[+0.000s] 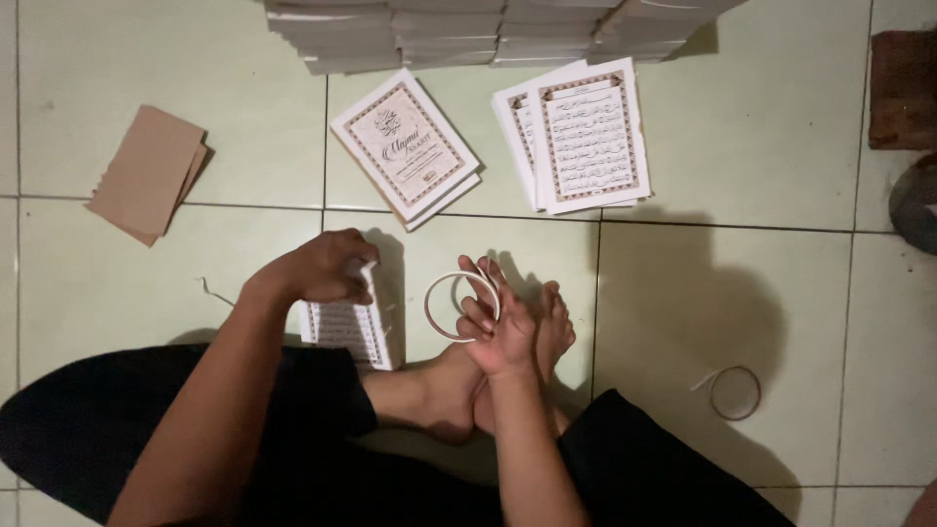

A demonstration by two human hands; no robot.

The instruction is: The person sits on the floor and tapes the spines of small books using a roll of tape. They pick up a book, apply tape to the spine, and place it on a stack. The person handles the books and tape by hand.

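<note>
My left hand (317, 268) grips the top of a thin white booklet (344, 327) that stands on edge on the tiled floor by my knee. My right hand (503, 327) holds a white ring-shaped tape roll (459, 305), fingers hooked through its right side, just above my crossed bare feet (459, 385). The ring hangs a little right of the booklet, apart from it.
Two small stacks of decorated white booklets (405, 146) (581, 137) lie ahead, with taller piles of booklets (488, 34) behind. Brown card sheets (146, 174) lie at the left. Another brown ring (735, 392) rests on the floor at right. A dark mat (903, 88) is at far right.
</note>
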